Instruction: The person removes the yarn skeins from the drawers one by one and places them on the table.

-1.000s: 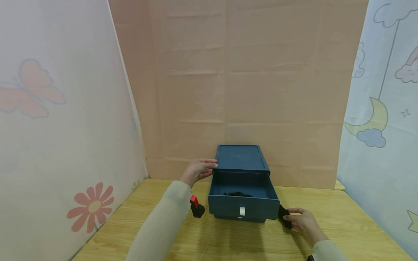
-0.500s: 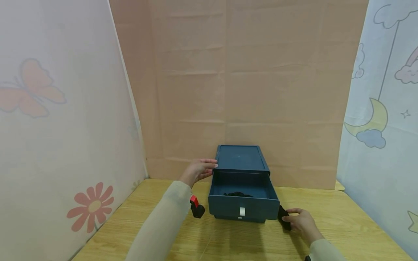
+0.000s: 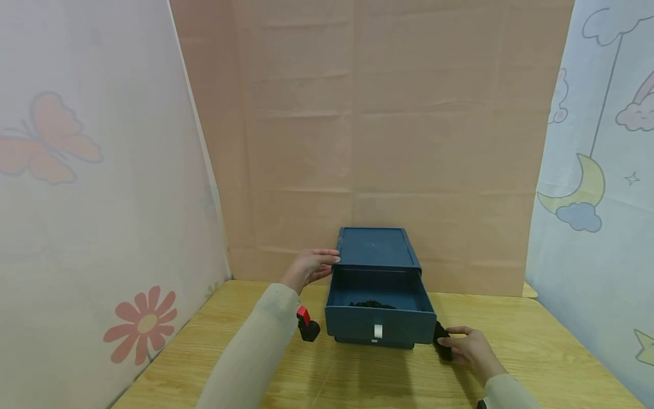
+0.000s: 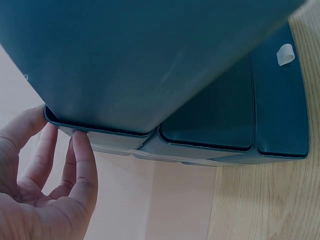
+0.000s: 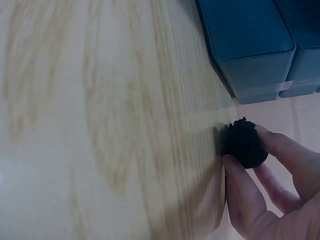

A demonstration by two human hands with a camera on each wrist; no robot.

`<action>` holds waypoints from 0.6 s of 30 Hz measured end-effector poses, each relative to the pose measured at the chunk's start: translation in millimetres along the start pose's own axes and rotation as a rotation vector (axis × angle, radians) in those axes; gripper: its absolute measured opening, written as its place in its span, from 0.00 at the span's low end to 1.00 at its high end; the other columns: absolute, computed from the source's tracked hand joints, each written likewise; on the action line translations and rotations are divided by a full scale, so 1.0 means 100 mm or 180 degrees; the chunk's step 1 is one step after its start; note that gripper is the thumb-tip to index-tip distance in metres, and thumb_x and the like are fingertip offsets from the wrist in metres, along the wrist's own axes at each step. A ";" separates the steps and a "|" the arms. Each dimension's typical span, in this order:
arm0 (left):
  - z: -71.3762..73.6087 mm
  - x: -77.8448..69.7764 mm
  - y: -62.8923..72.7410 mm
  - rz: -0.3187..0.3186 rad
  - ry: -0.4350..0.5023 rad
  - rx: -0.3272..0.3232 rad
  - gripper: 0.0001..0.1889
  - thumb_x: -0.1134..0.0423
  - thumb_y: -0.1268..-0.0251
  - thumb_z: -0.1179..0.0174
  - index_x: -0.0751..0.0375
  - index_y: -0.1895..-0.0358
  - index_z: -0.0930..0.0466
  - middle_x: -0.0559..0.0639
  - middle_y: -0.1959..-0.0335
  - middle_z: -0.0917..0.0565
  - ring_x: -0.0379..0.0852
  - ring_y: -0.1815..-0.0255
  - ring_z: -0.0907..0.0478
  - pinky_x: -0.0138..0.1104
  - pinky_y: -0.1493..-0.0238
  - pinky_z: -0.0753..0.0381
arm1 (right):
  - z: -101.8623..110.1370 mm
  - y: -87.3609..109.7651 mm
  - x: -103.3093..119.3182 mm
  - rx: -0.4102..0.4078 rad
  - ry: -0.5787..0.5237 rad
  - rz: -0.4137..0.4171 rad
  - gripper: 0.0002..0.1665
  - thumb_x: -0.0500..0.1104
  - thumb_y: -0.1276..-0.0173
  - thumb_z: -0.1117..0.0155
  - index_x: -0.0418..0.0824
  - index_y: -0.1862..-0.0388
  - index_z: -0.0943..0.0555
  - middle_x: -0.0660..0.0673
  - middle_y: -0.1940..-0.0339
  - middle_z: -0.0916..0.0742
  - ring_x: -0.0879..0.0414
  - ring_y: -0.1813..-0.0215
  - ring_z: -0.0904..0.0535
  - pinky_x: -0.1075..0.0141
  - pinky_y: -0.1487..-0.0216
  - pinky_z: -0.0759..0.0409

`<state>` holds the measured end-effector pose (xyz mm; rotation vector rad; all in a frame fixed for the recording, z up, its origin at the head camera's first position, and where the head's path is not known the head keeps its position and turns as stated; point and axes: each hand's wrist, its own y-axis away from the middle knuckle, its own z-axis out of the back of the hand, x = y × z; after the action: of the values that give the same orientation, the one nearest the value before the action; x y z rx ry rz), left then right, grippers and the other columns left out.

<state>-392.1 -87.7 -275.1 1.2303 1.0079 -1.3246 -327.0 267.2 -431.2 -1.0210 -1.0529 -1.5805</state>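
Observation:
A dark blue drawer cabinet (image 3: pixel 375 247) stands on the table, its upper drawer (image 3: pixel 352 325) pulled out toward me. Inside that drawer lies black crumpled material (image 3: pixel 373 304), partly hidden by the front panel. My left hand (image 3: pixel 311 266) touches the cabinet's left side with extended fingers; in the left wrist view its fingertips (image 4: pixel 80 136) meet the edge of the cabinet. To the right of the drawer, my right hand (image 3: pixel 472 347) pinches a black rolled cloth bundle (image 5: pixel 245 145) between thumb and fingers, low over the table.
The wooden table (image 3: pixel 511 324) runs to a brown paper-covered backdrop (image 3: pixel 439 147). Patterned white panels flank it, the left panel (image 3: pixel 102 227) showing a flower and a butterfly. A white pull tab (image 3: pixel 378 331) sticks out of the drawer front.
My right hand has shifted slightly left with the black bundle, closer to the cabinet. The left hand and the drawer have stayed in place.

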 end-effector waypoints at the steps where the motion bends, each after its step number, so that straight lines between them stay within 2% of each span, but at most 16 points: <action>1: 0.00 0.00 0.00 -0.0002 -0.0007 -0.0003 0.14 0.62 0.37 0.35 0.58 0.48 0.16 0.54 0.49 0.17 0.43 0.60 0.19 0.38 0.43 0.21 | 0.00 0.00 0.01 -0.0023 -0.0010 -0.0004 0.39 0.36 0.44 0.26 0.21 0.38 0.33 0.28 0.56 0.19 0.55 0.68 0.18 0.60 0.64 0.14; 7: 0.00 0.01 -0.01 -0.0015 -0.0044 0.0003 0.14 0.62 0.36 0.35 0.58 0.48 0.16 0.54 0.50 0.17 0.43 0.60 0.19 0.35 0.48 0.18 | 0.00 0.01 0.01 -0.0089 0.0095 0.0010 0.38 0.37 0.44 0.26 0.22 0.39 0.32 0.30 0.56 0.20 0.58 0.71 0.20 0.64 0.67 0.15; 14: 0.00 0.01 -0.02 0.0002 -0.0035 0.0013 0.13 0.63 0.37 0.35 0.58 0.49 0.16 0.53 0.52 0.17 0.44 0.61 0.22 0.34 0.49 0.18 | 0.01 0.01 0.01 0.0015 -0.0054 0.0007 0.40 0.36 0.42 0.27 0.20 0.37 0.35 0.37 0.63 0.14 0.55 0.68 0.15 0.60 0.64 0.14; 18: 0.00 0.01 -0.03 0.0013 -0.0015 0.0005 0.13 0.63 0.37 0.35 0.58 0.49 0.16 0.52 0.53 0.17 0.43 0.62 0.22 0.34 0.48 0.18 | 0.05 0.01 0.01 0.0058 -0.0003 -0.0018 0.42 0.39 0.41 0.28 0.21 0.35 0.37 0.36 0.59 0.17 0.55 0.65 0.18 0.61 0.63 0.14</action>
<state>-395.3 -87.1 -276.5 1.2293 1.0005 -1.3249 -325.5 271.5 -429.0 -1.0075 -1.0699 -1.5724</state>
